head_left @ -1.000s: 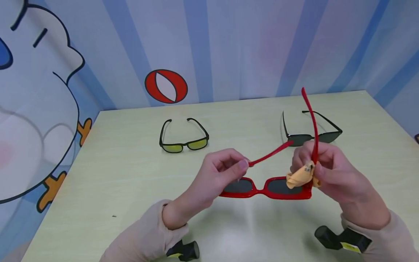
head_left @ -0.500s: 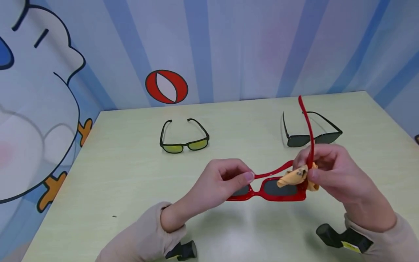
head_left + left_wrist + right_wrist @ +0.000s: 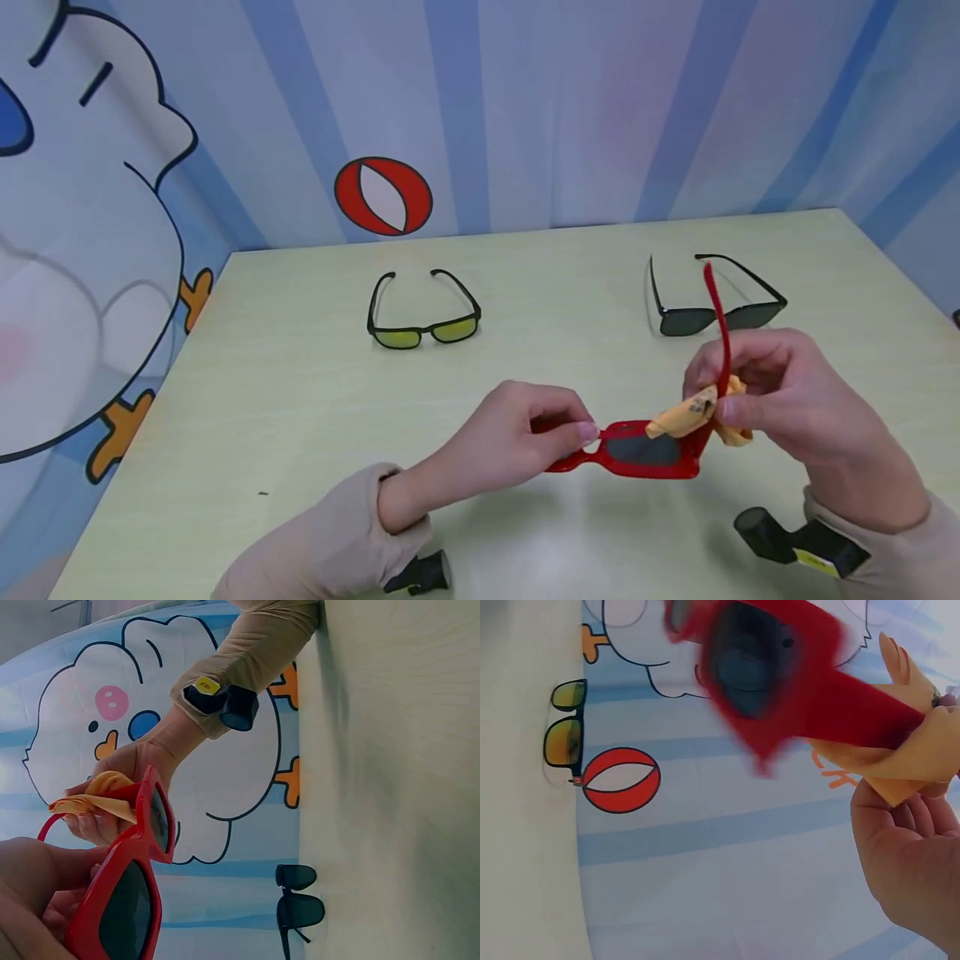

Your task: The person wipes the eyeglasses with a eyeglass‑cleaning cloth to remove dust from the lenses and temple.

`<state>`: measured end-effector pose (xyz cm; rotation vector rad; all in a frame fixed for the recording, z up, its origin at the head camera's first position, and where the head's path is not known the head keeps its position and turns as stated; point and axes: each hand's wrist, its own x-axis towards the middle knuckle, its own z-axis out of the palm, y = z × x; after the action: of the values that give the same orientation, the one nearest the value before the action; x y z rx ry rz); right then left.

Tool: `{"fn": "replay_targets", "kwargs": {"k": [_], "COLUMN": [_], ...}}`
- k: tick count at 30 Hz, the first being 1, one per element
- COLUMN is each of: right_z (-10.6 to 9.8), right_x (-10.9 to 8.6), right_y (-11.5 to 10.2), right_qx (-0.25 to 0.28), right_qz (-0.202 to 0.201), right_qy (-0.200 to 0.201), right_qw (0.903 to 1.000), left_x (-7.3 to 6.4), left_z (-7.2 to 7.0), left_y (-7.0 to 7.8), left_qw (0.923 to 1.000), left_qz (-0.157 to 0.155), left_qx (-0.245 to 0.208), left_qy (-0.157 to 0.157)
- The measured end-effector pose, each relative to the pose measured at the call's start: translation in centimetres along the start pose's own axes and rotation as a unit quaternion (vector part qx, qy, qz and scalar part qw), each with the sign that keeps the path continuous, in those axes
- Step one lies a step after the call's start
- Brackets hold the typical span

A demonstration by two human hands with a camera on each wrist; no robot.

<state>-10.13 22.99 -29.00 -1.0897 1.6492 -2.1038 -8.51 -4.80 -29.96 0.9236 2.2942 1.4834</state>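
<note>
Red-framed sunglasses (image 3: 645, 451) with dark lenses are held above the table between both hands. My left hand (image 3: 517, 433) grips their left side, covering that lens in the head view. In the left wrist view the red frame (image 3: 112, 862) extends past the left fingers. My right hand (image 3: 787, 392) pinches a yellow-orange cloth (image 3: 686, 414) around the red temple arm (image 3: 718, 329), close to the hinge. That arm points up and away from the hand. The right wrist view shows the cloth (image 3: 885, 765) wrapped over the arm, with the lens side blurred.
Black-framed glasses with yellow lenses (image 3: 423, 335) stand at the middle back of the table (image 3: 187, 417). Black sunglasses (image 3: 686, 322) lie behind the right hand. A printed curtain (image 3: 517, 108) rises along the table's far edge. Black wrist devices (image 3: 798, 542) sit on both sleeves.
The red sunglasses have come lower and tilted, so the upright arm reaches less high. The left hand moved right and down, from the left arm's tip to the frame's left side.
</note>
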Motion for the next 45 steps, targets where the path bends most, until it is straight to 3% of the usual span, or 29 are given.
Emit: {"fn": "replay_targets", "kwargs": {"k": [2, 5, 14, 20, 24, 28, 30, 32, 36, 38, 40, 42, 45], "right_z": [-0.2, -0.5, -1.8, -2.0, -2.0, -2.0, -2.0, -2.1, -2.1, -2.0, -1.9, -1.8, -1.8], "right_x": [-0.1, -0.2, -0.2, 0.2, 0.2, 0.1, 0.1, 0.2, 0.2, 0.2, 0.2, 0.2, 0.6], "right_y": [-0.1, -0.2, 0.0, 0.0, -0.2, -0.4, -0.4, -0.4, -0.2, -0.2, -0.3, -0.5, -0.7], "right_qx": [0.016, 0.033, 0.111, 0.188, 0.202, 0.201, 0.207, 0.219, 0.234, 0.245, 0.261, 0.275, 0.278], "right_qz": [-0.013, -0.001, 0.088, 0.060, 0.036, 0.040, 0.045, 0.045, 0.039, 0.031, 0.020, 0.012, 0.004], "right_qy": [-0.002, 0.007, 0.051, 0.035, 0.045, 0.083, 0.098, 0.098, 0.107, 0.106, 0.095, 0.079, 0.045], "right_qw": [0.9998, 0.9994, 0.9886, 0.9798, 0.9776, 0.9754, 0.9725, 0.9698, 0.9657, 0.9632, 0.9604, 0.9581, 0.9597], "left_x": [0.0, -0.2, 0.1, 0.3, 0.4, 0.5, 0.5, 0.5, 0.5, 0.5, 0.5, 0.5, 0.7], "left_z": [0.3, 0.5, 0.7, 1.0, 1.0, 0.7, 0.4, 0.1, -0.5, -0.7, -0.8, -0.9, -0.7], "left_y": [-0.4, -0.9, -1.2, -1.3, -1.2, -1.3, -1.4, -1.6, -1.9, -2.0, -2.1, -2.2, -2.3], "left_qw": [0.9995, 0.9977, 0.9918, 0.9906, 0.9959, 0.9988, 0.9908, 0.9760, 0.9308, 0.9096, 0.8942, 0.8876, 0.8889], "left_qz": [-0.004, -0.005, 0.017, 0.031, 0.011, -0.013, -0.001, 0.029, 0.100, 0.127, 0.142, 0.148, 0.152], "left_qx": [0.031, 0.066, 0.126, 0.133, 0.089, -0.043, -0.125, -0.195, -0.307, -0.346, -0.377, -0.394, -0.400], "left_qy": [-0.007, -0.013, -0.017, -0.010, -0.006, 0.019, 0.051, 0.092, 0.172, 0.192, 0.196, 0.187, 0.164]}}
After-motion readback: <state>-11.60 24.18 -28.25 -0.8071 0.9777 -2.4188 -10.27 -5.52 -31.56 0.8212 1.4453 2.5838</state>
